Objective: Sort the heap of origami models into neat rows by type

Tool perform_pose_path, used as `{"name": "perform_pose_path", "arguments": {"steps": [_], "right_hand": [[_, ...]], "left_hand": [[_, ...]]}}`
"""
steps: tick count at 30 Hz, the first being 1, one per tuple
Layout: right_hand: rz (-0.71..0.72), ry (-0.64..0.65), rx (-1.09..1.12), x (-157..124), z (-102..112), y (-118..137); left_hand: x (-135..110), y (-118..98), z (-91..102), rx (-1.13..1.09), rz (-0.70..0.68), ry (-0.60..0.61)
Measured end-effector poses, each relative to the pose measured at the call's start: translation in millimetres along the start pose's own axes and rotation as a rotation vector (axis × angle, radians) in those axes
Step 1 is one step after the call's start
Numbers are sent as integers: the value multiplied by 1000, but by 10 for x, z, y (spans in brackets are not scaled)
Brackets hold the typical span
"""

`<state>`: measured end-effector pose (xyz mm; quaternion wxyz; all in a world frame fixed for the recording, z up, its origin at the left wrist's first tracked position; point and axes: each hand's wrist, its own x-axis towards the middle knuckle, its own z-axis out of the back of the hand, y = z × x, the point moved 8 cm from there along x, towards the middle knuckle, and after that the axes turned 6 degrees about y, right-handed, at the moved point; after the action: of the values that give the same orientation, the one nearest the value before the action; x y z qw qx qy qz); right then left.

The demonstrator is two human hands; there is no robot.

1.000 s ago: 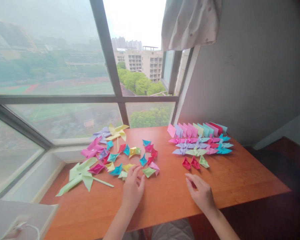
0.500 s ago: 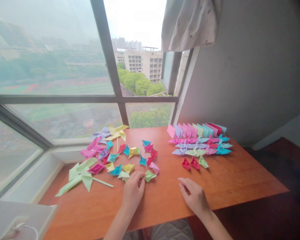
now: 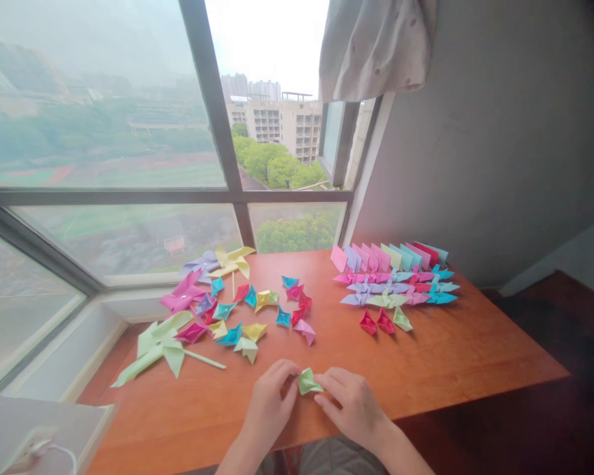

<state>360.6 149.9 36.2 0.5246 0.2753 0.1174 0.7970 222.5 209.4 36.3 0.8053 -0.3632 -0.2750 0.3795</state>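
Observation:
Both my hands meet near the front edge of the wooden table [image 3: 455, 363]. My left hand [image 3: 271, 404] and my right hand [image 3: 352, 404] pinch a small light-green folded paper piece [image 3: 307, 381] between their fingertips, just above the tabletop. Behind them lies a scatter of small folded paper pieces [image 3: 257, 313] in red, blue, yellow, pink and green. The nearest loose ones are a pale green-yellow piece [image 3: 246, 348] and a pink piece [image 3: 304, 330].
Paper pinwheels on sticks lie at the left: a green one [image 3: 159, 344], a pink one [image 3: 183, 293], a yellow one [image 3: 232, 261]. Rows of folded coloured papers [image 3: 393, 277] fill the back right, with two red pieces [image 3: 377, 323] in front. Windows stand behind; a grey wall is at the right.
My left hand picked up the light-green piece and drew it toward the table's front edge. My right hand slid left to meet it, and both now pinch it.

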Motion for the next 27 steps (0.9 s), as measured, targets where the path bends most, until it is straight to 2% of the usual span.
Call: {"name": "perform_pose_path", "arguments": {"steps": [5, 8, 11, 15, 19, 23, 27], "right_hand": [[-2, -50, -34, -12, 17, -19], [-22, -106, -34, -74, 167, -132], [-73, -236, -50, -205, 493, -372], [-248, -460, -190, -523, 1073, -909], [-422, -555, -384, -873, 1475, -1470], [-515, -506, -500, -1083, 1534, -1875], [-553, -460, -551, -1147, 1441, -2085]], "left_hand": [[-24, 62, 18, -38, 21, -82], [-27, 92, 41, -41, 32, -106], [-44, 86, 33, -8, 21, -99], [-76, 75, -1, 21, 1, -74], [-80, 112, -13, 20, 16, -71], [-78, 131, -9, 22, 16, -79], [-84, 124, -9, 29, 11, -74]]}}
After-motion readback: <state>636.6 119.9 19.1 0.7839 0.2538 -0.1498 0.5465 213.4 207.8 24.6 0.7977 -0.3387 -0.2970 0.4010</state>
